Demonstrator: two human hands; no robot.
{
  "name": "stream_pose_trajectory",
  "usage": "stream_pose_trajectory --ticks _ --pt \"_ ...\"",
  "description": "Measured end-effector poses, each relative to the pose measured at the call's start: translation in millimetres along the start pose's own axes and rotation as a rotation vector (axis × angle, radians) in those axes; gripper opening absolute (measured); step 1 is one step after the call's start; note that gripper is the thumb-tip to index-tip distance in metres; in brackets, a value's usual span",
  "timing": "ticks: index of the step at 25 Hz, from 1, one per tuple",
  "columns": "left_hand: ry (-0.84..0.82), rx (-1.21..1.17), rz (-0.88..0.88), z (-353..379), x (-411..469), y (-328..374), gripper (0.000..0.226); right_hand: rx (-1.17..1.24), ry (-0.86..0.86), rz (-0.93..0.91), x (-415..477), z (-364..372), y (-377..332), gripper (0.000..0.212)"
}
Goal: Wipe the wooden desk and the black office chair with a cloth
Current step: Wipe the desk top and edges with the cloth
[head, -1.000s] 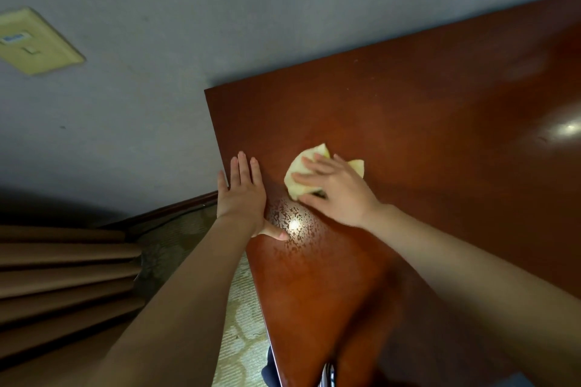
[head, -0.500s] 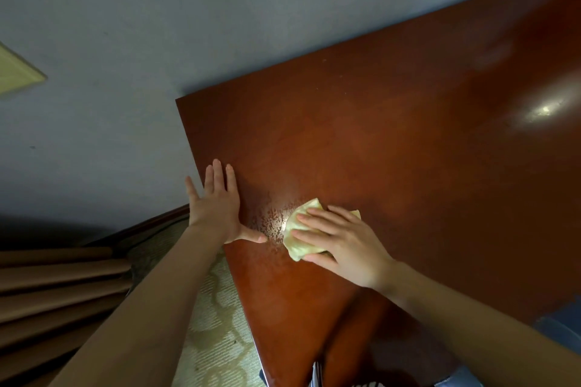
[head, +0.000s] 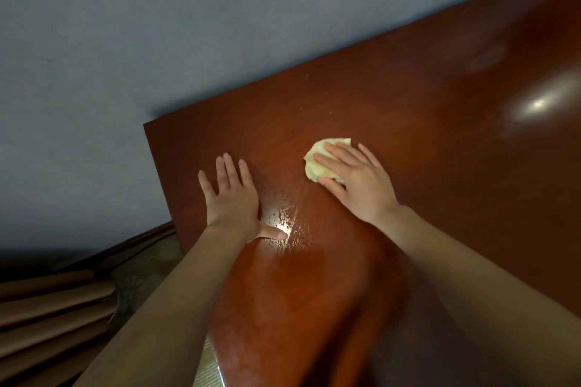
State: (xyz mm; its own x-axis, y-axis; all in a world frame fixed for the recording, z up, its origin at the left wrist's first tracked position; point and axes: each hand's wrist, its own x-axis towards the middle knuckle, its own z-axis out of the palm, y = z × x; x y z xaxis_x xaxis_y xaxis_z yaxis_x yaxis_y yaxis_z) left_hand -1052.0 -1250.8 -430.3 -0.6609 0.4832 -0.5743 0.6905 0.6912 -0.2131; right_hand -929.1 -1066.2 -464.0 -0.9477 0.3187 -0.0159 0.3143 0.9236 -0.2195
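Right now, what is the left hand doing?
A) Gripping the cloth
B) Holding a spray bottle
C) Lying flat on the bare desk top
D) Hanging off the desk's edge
C: the left hand lies palm down with straight fingers on the wooden desk and holds nothing, while the cloth sits apart from it under the right hand.

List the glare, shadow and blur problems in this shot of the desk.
Head view: one glare patch on the desk at far right, a second by the thumb of the left hand, lighting up wet streaks; forearms and near desk lie in shadow; right hand and cloth are sharp enough; lower edges look soft.
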Motion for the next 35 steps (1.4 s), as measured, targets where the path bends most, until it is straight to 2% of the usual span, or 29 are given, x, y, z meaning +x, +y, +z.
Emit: stream_pose_trajectory --ticks 6,11,13,17,21,24,28,30,35 --pt "-0.076 -0.035 -0.014 0 8 1 0.158 0.035 0.021 0.181 86 -9 38 0.047" --pt "-0.083 -0.029 -0.022 -3 9 4 0.159 0.037 -0.036 0.346 143 -3 20 0.047" --pt "-0.098 -0.053 -0.018 -4 9 5 0.159 0.039 -0.065 0.283 151 -4 11 0.047" --pt "-0.129 -0.183 -0.003 -3 9 1 0.160 0.097 -0.146 -0.013 145 -6 -17 0.046" --pt "-0.115 -0.271 0.021 3 8 -2 0.160 0.170 -0.095 -0.212 87 -1 -37 0.040" --pt "-0.096 -0.305 0.040 6 7 -4 0.160 0.132 -0.046 -0.342 41 -1 -21 0.037" --pt "-0.078 -0.328 0.046 7 7 -6 0.159 0.003 -0.128 -0.440 25 -13 12 0.041" --pt "-0.072 -0.340 0.055 7 6 -7 0.159 -0.063 -0.147 -0.403 33 -19 25 0.043" --pt "-0.076 -0.340 0.055 9 6 -5 0.159 -0.079 -0.165 -0.076 84 -29 59 0.048"
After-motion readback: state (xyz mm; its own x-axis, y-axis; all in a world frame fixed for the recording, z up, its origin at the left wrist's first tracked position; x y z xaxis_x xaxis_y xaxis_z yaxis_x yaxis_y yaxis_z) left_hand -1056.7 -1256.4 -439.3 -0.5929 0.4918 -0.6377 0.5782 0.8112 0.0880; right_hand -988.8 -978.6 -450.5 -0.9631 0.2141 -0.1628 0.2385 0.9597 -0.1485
